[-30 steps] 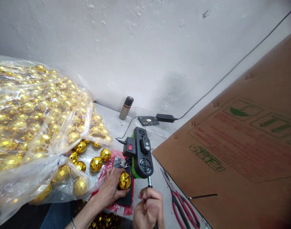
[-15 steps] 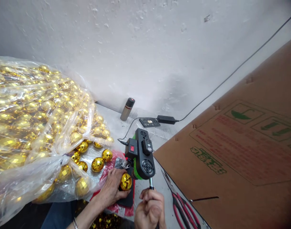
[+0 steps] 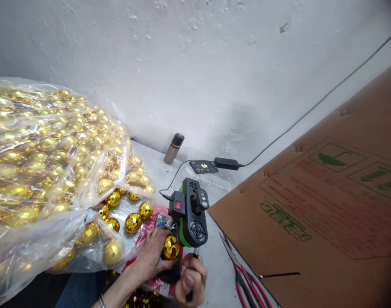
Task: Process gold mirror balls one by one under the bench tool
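Observation:
My left hand is closed around a shiny gold faceted ball, holding it over a dark base close to the black-and-green machine. On the machine's side sits a box with a red switch. Below the machine, my right hand has its fingers wrapped round a slim handle with a metal shaft and dark grip. The machine's body hides whatever lies between it and the ball.
Loose gold balls lie left of my left hand, beside a big clear bag full of them. Red-handled scissors rest by the cardboard box. Behind stand a thermos-like bottle, a dark flat panel and a power adapter.
My right hand has shifted left with the handle, which now sits at a different angle. My left hand keeps the ball in nearly the same spot. The whole view has moved slightly.

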A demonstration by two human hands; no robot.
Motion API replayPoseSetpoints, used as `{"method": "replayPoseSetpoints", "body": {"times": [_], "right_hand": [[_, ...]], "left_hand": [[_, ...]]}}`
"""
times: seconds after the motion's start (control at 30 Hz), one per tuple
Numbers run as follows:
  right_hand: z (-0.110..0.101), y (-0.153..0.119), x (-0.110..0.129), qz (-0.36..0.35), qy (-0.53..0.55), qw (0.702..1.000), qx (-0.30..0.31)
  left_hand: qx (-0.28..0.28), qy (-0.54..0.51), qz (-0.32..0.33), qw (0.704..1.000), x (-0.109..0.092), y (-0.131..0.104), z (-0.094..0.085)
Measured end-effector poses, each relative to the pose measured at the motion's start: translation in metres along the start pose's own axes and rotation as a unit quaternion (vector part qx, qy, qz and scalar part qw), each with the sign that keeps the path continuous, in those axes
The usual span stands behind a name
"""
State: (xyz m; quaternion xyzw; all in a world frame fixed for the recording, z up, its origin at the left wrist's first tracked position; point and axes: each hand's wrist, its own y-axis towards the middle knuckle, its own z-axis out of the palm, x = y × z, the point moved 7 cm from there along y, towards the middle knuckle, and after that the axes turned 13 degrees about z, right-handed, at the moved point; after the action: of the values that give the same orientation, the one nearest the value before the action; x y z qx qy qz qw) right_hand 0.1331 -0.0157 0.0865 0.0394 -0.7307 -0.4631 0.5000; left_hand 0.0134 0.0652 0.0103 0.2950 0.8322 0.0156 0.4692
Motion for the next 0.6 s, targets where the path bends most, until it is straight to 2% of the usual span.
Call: {"method": "replayPoseSetpoints", "body": {"times": [0.1, 0.17, 0.23, 0.3, 0.37, 0.43, 0.5, 0.57, 0.6], "right_hand": [[-0.012, 0.011, 0.012, -0.02, 0.003, 1.0, -0.018], [-0.017, 0.031, 0.024, 0.012, 0.023, 0.999, -0.028], [-0.018, 0.054, 0.035, 0.078, 0.038, 0.996, -0.014], [-0.017, 0.073, 0.047, 0.129, 0.039, 0.991, -0.019], [-0.015, 0.083, 0.062, 0.129, 0.039, 0.99, -0.031], [-0.011, 0.085, 0.076, 0.097, 0.047, 0.993, -0.043], [-0.007, 0.082, 0.084, 0.071, 0.055, 0.994, -0.058], [-0.005, 0.078, 0.086, 0.067, 0.053, 0.994, -0.065], [-0.005, 0.077, 0.086, 0.07, 0.05, 0.994, -0.064]], "left_hand": [[-0.003, 0.006, -0.003, 1.0, -0.001, 0.002, -0.003], [-0.005, 0.011, -0.001, 1.0, -0.001, 0.002, -0.004], [-0.006, 0.019, 0.011, 1.0, -0.003, -0.002, -0.003], [-0.006, 0.038, 0.045, 0.998, -0.007, -0.011, -0.002], [-0.022, 0.075, 0.101, 0.992, -0.014, -0.024, -0.007], [-0.069, 0.131, 0.151, 0.977, -0.022, -0.038, -0.023], [-0.132, 0.207, 0.147, 0.958, -0.025, -0.044, -0.052], [-0.159, 0.293, 0.073, 0.94, -0.017, -0.04, -0.083], [-0.14, 0.331, 0.018, 0.933, -0.01, -0.034, -0.096]]}}
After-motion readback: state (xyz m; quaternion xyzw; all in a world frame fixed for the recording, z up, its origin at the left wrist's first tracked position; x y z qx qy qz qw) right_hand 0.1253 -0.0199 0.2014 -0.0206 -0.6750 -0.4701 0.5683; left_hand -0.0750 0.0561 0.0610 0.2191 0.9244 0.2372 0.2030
